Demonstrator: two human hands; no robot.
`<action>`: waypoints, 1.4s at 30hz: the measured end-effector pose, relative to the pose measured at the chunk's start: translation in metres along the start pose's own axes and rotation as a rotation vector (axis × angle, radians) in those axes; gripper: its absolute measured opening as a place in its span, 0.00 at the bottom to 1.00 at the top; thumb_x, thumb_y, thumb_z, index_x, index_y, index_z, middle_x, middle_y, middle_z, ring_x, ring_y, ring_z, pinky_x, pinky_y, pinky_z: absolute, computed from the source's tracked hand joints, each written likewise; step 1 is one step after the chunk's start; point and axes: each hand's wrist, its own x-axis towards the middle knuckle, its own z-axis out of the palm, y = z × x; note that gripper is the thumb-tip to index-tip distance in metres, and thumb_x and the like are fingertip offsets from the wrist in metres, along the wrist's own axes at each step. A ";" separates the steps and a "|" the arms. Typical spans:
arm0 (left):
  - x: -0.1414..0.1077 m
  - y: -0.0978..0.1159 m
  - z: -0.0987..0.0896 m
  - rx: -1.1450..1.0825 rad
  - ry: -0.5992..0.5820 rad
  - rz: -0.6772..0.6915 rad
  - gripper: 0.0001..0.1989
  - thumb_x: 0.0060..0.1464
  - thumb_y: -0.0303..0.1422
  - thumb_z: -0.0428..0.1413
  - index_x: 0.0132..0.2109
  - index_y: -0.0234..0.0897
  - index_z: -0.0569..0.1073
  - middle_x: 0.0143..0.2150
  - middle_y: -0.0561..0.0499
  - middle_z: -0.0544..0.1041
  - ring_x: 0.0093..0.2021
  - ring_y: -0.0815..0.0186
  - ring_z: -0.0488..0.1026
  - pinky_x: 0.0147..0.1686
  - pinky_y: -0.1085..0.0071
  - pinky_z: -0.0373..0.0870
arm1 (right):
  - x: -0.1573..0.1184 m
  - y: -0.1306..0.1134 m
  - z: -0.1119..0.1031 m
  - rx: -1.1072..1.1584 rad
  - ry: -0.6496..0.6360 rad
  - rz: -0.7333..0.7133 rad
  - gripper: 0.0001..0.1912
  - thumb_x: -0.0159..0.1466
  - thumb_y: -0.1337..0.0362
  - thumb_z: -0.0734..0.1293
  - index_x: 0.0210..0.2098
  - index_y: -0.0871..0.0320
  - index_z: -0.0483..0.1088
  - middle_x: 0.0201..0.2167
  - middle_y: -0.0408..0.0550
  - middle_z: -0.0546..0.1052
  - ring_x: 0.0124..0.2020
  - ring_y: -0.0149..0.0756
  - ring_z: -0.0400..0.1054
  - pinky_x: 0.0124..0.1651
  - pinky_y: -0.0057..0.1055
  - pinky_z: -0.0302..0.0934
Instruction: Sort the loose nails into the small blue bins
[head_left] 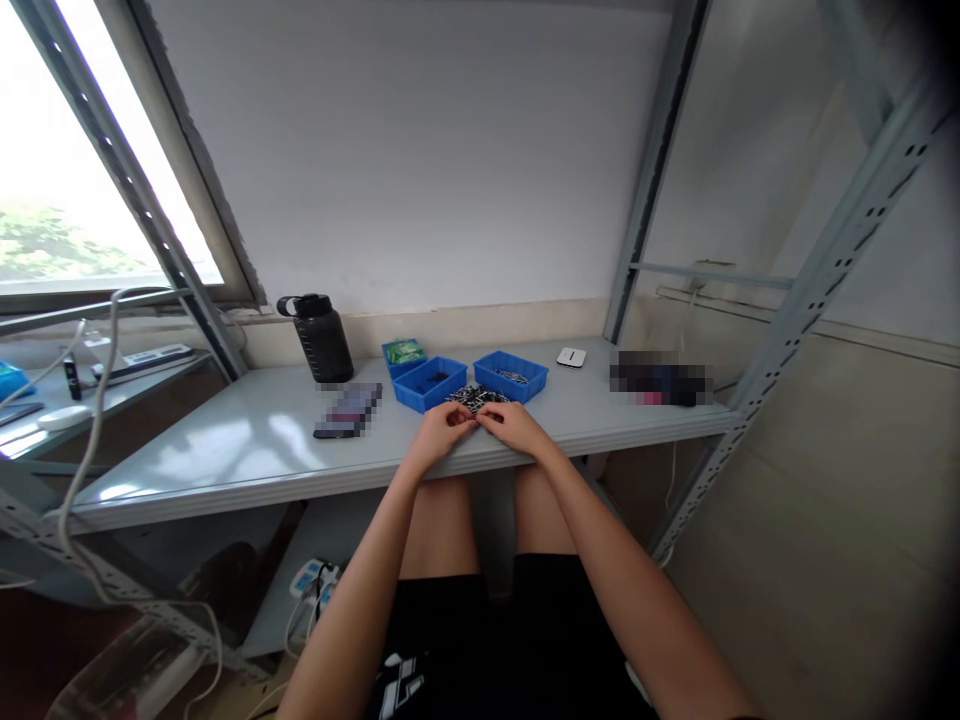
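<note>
A loose pile of small black and silver parts (478, 397) lies near the table's front edge, too small to name. Just in front of it, my left hand (441, 434) is closed in a pinch, its fingertips meeting those of my right hand (516, 427), which is pinched too. Whatever the fingertips hold is too small to make out. Behind the pile, a blue bin (409, 397) on the left has a few dark pieces inside. A second blue bin (535, 385) on the right contains small silvery pieces (512, 376).
A smaller blue box (397, 366) with a green packet (406, 351) stands behind the left bin. Leftward are a black bottle (324, 340) and a blurred phone (351, 411). A white square object (571, 357) and a pixelated dark item (660, 380) lie right. Metal posts (656, 170) frame the table.
</note>
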 end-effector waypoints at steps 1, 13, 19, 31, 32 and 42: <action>0.000 0.000 0.000 0.000 0.005 0.004 0.10 0.48 0.38 0.57 0.32 0.34 0.74 0.29 0.50 0.75 0.28 0.66 0.68 0.29 0.72 0.63 | 0.000 0.000 0.000 0.004 -0.002 0.002 0.09 0.62 0.64 0.61 0.33 0.56 0.74 0.28 0.43 0.77 0.29 0.31 0.66 0.32 0.25 0.53; -0.002 0.007 0.000 0.012 -0.001 0.000 0.09 0.52 0.35 0.54 0.35 0.34 0.76 0.33 0.48 0.78 0.33 0.63 0.72 0.34 0.70 0.66 | 0.000 -0.001 -0.001 0.053 0.044 0.013 0.11 0.63 0.62 0.59 0.31 0.58 0.72 0.25 0.43 0.75 0.27 0.31 0.65 0.32 0.25 0.54; -0.003 0.008 -0.001 0.014 -0.006 -0.008 0.10 0.52 0.35 0.54 0.35 0.34 0.76 0.33 0.48 0.78 0.33 0.63 0.72 0.34 0.71 0.66 | 0.000 -0.001 0.000 0.041 0.050 0.011 0.11 0.63 0.63 0.59 0.31 0.58 0.72 0.28 0.44 0.77 0.29 0.31 0.66 0.33 0.24 0.54; -0.003 0.007 -0.001 0.004 -0.008 -0.010 0.10 0.52 0.36 0.54 0.35 0.35 0.76 0.33 0.48 0.78 0.32 0.63 0.72 0.33 0.70 0.66 | 0.001 0.000 0.000 0.012 0.022 -0.001 0.10 0.62 0.65 0.60 0.32 0.57 0.73 0.28 0.44 0.77 0.29 0.31 0.67 0.33 0.25 0.54; -0.003 0.008 -0.002 0.001 -0.006 -0.014 0.10 0.52 0.36 0.54 0.35 0.35 0.76 0.33 0.48 0.78 0.33 0.63 0.72 0.34 0.70 0.67 | 0.001 0.000 0.000 0.011 0.022 -0.004 0.10 0.62 0.66 0.61 0.32 0.57 0.74 0.29 0.44 0.77 0.30 0.32 0.67 0.33 0.25 0.54; -0.003 0.006 -0.001 0.003 -0.010 -0.009 0.11 0.52 0.36 0.53 0.35 0.34 0.76 0.30 0.48 0.77 0.30 0.64 0.71 0.31 0.71 0.65 | 0.001 0.001 0.001 0.002 0.027 0.011 0.10 0.62 0.64 0.61 0.32 0.56 0.74 0.28 0.44 0.77 0.28 0.31 0.66 0.32 0.25 0.54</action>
